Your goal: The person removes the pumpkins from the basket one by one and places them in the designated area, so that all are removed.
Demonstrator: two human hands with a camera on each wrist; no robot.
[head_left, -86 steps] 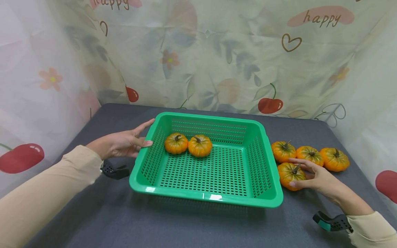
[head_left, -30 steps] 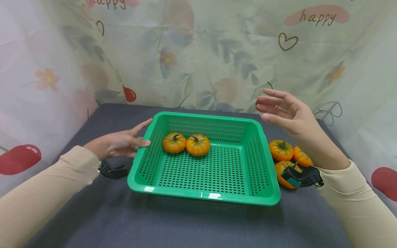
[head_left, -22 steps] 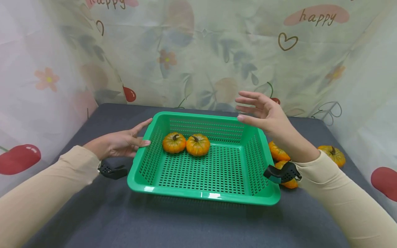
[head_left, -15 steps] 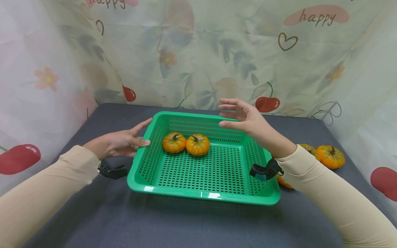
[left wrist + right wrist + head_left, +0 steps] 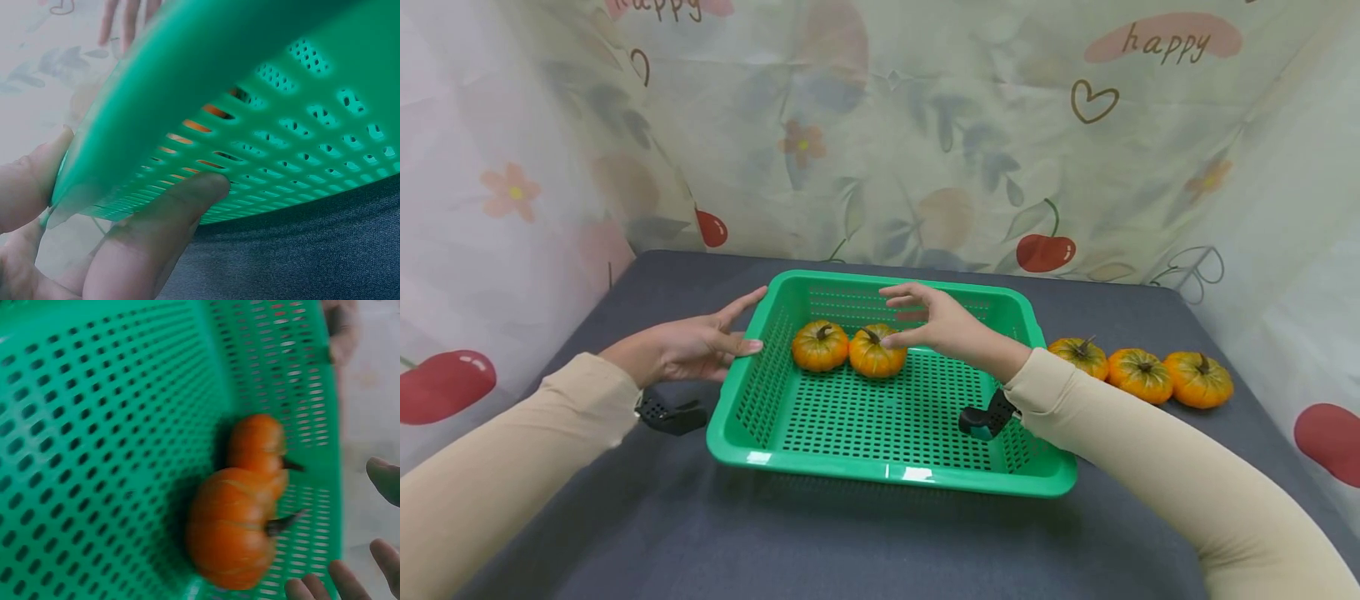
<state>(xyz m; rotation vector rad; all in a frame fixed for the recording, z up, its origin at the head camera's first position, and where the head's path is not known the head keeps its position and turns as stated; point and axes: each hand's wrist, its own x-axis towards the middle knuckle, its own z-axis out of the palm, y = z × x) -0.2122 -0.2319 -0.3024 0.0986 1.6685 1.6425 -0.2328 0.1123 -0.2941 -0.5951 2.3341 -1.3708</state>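
Observation:
A green plastic basket with perforated walls holds two small orange pumpkins at its left: one pumpkin by the left wall and another pumpkin right beside it. My left hand grips the basket's left rim; in the left wrist view its thumb and a finger clasp the rim and perforated wall. Over the basket reaches my right hand, fingers apart and bent, thumb overlapping the right-hand pumpkin. In the right wrist view its fingers hold nothing and stay apart from the pumpkins.
Outside the basket's right wall, three pumpkins in a row sit on the dark grey table cloth. My right sleeve covers the area in front of them. A patterned curtain surrounds the table's back and sides.
My right hand has left the pumpkins on the right, risen, and travelled left and down over the basket. Its sleeve now hides the front pumpkin. The left hand keeps its grip.

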